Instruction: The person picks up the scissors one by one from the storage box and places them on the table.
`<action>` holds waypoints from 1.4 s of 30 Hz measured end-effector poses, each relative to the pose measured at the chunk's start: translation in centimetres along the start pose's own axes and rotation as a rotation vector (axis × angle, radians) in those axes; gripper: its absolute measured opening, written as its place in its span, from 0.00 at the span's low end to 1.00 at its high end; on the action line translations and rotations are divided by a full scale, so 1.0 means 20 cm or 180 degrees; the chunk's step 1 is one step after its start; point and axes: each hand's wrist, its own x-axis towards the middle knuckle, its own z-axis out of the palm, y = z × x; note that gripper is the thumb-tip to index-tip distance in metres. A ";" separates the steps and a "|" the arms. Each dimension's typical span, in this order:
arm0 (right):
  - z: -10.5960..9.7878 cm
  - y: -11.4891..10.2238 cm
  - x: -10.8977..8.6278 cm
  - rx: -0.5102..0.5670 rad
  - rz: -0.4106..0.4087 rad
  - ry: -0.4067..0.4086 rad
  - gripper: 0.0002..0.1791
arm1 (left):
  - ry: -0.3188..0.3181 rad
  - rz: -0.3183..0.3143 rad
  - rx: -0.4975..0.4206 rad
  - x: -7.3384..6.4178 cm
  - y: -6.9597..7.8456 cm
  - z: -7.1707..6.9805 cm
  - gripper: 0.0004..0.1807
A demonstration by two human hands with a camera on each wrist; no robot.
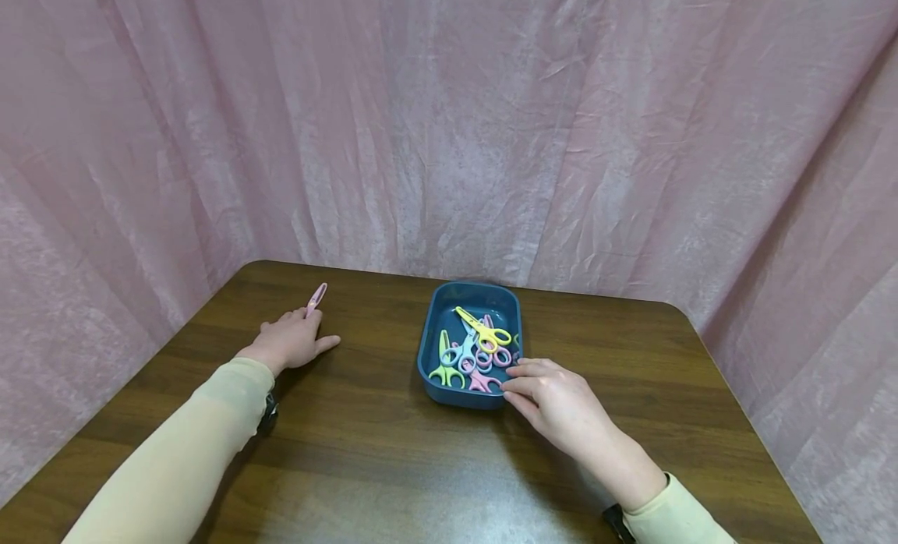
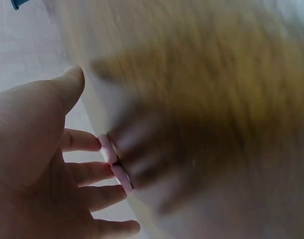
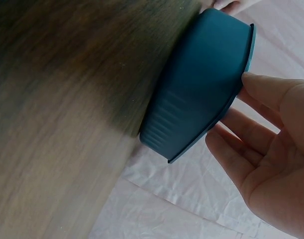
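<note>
My left hand (image 1: 289, 340) reaches over the table's far left part, thumb spread. Its extended fingertips touch the handle loops of a pair of pink scissors (image 1: 318, 296), whose blade end points away past the fingers; the pink loops (image 2: 108, 149) show in the left wrist view. My right hand (image 1: 554, 396) pinches the rim at the near right corner of a dark blue plastic box (image 1: 459, 398), thumb against the outside wall (image 3: 201, 74) and fingers over the edge. Inside lie several small scissors: yellow scissors (image 1: 484, 330) on top, light blue scissors (image 1: 464, 355), green scissors (image 1: 445, 361) and pink ones (image 1: 482, 379).
The brown wooden table (image 1: 379, 466) has rounded far corners. Close behind its far edge hangs a pink velvet curtain (image 1: 463, 139), which continues along both sides. The box stands near the middle of the far edge.
</note>
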 end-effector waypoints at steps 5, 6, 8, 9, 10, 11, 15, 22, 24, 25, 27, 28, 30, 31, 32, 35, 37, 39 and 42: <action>0.00 0.00 0.00 -0.0009 0.0011 -0.0019 0.08 | -0.0025 -0.0033 -0.0014 0.01 -0.04 0.00 0.34; 0.00 0.00 0.00 -0.0009 0.0014 -0.0024 0.08 | -0.0028 -0.0040 -0.0011 0.02 -0.05 0.00 0.35; 0.00 0.00 0.00 -0.0012 0.0022 -0.0033 0.08 | -0.0035 -0.0062 -0.0014 0.02 -0.06 0.00 0.36; 0.00 0.00 0.00 -0.0014 0.0026 -0.0036 0.08 | -0.0038 -0.0071 -0.0020 0.03 -0.07 0.00 0.37; 0.00 0.00 0.00 -0.0013 0.0027 -0.0040 0.08 | -0.0041 -0.0080 -0.0023 0.03 -0.08 0.00 0.38; 0.00 0.00 0.00 -0.0014 0.0028 -0.0040 0.08 | -0.0046 -0.0084 -0.0023 0.03 -0.08 0.00 0.39; 0.00 0.00 0.00 -0.0021 0.0021 -0.0033 0.08 | -0.0052 -0.0118 -0.0025 0.05 -0.12 -0.02 0.41; 0.00 0.00 0.00 -0.0042 0.0012 -0.0009 0.08 | -0.0133 -0.0169 0.0003 0.07 -0.17 -0.04 0.43; 0.00 0.00 0.00 -0.0048 0.0001 -0.0002 0.08 | -0.0177 -0.0200 -0.0014 0.08 -0.18 -0.05 0.45; 0.00 0.00 0.00 -0.0042 -0.0003 0.0001 0.08 | -0.0200 -0.0222 -0.0033 0.08 -0.19 -0.05 0.47; 0.01 0.00 0.00 -0.0033 -0.0017 0.0008 0.07 | -0.0242 -0.0255 -0.0050 0.08 -0.20 -0.05 0.49; 0.01 0.01 0.00 -0.0026 -0.0023 0.0011 0.07 | -0.0260 -0.0264 -0.0050 0.09 -0.21 -0.05 0.50; 0.01 0.01 0.00 -0.0015 -0.0031 0.0022 0.07 | -0.0291 -0.0273 -0.0043 0.09 -0.23 -0.05 0.50; 0.01 0.01 0.00 -0.0013 -0.0034 0.0028 0.07 | -0.0303 -0.0275 -0.0029 0.10 -0.24 -0.05 0.50; 0.01 0.01 0.00 -0.0014 -0.0040 0.0034 0.07 | -0.0305 -0.0271 -0.0008 0.10 -0.25 -0.05 0.50; 0.01 0.00 0.01 -0.0011 -0.0050 0.0045 0.07 | -0.0311 -0.0296 0.0025 0.11 -0.27 -0.05 0.49; 0.00 0.00 0.01 -0.0010 -0.0052 0.0046 0.08 | -0.0313 -0.0323 0.0030 0.12 -0.29 -0.05 0.49; 0.00 0.00 0.01 0.0007 -0.0044 0.0047 0.08 | -0.0313 -0.0352 0.0010 0.12 -0.31 -0.05 0.48; 0.00 0.00 0.01 0.0025 -0.0026 0.0048 0.08 | -0.0317 -0.0380 -0.0007 0.14 -0.33 -0.05 0.47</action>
